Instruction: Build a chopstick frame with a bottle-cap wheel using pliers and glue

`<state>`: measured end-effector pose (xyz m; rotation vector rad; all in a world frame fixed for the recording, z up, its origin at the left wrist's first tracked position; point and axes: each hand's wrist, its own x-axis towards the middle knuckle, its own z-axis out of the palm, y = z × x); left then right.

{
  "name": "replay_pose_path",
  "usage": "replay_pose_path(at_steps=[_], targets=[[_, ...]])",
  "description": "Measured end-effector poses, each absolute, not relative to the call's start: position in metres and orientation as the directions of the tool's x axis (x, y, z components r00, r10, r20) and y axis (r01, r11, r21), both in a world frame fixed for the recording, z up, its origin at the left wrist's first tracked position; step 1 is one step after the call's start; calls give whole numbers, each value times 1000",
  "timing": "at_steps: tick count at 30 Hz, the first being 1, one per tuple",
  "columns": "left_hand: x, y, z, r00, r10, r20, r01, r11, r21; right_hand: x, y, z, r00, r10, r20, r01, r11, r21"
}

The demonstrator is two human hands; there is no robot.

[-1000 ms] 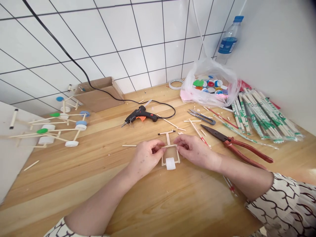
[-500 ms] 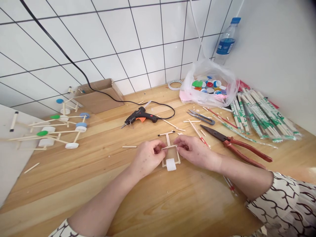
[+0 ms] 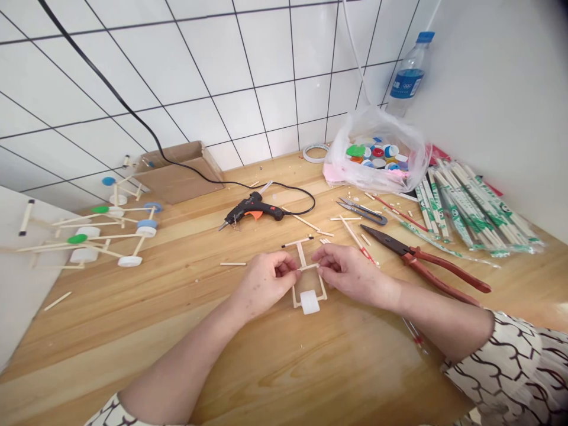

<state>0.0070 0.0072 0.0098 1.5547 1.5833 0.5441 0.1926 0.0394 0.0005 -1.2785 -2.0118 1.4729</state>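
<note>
A small frame of thin wooden sticks (image 3: 302, 255) lies on the wooden table (image 3: 284, 355), with a white bottle cap (image 3: 309, 302) at its near end. My left hand (image 3: 264, 281) pinches the left end of the frame's cross stick. My right hand (image 3: 350, 272) pinches the right end of the same stick. Both hands rest on the table, fingers closed on the sticks.
A black glue gun (image 3: 252, 210) with its cord lies behind the frame. Red-handled pliers (image 3: 426, 260), scissors (image 3: 361, 211), wrapped chopsticks (image 3: 470, 210), a bag of coloured caps (image 3: 377, 155), tape (image 3: 315, 152) and a water bottle (image 3: 408, 74) are right. Finished stick-and-cap models (image 3: 110, 234) and a cardboard box (image 3: 175, 171) are left.
The stick frame has turned slightly between my fingers, its cap end shifting a little toward me. Both hands stay pinched in almost the same place.
</note>
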Motion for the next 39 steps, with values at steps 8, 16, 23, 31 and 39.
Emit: replay_pose_path(at_steps=[8, 16, 23, 31, 39], targets=[[4, 8, 19, 132, 945, -300, 495, 199, 846, 193, 40, 14, -529, 781, -332, 413, -105, -905], [-1, 12, 20, 129, 937, -325, 392, 252, 885, 199, 38, 27, -580, 716, -388, 512, -50, -858], [-3, 11, 20, 108, 945, -308, 373, 249, 894, 201, 38, 20, -609, 664, -434, 576, -5, -817], [-2, 11, 17, 115, 947, -301, 362, 242, 900, 200, 39, 19, -599, 654, -462, 586, -36, -810], [-3, 12, 15, 125, 947, -295, 346, 237, 908, 201, 39, 23, -623, 626, -470, 563, -59, -824]])
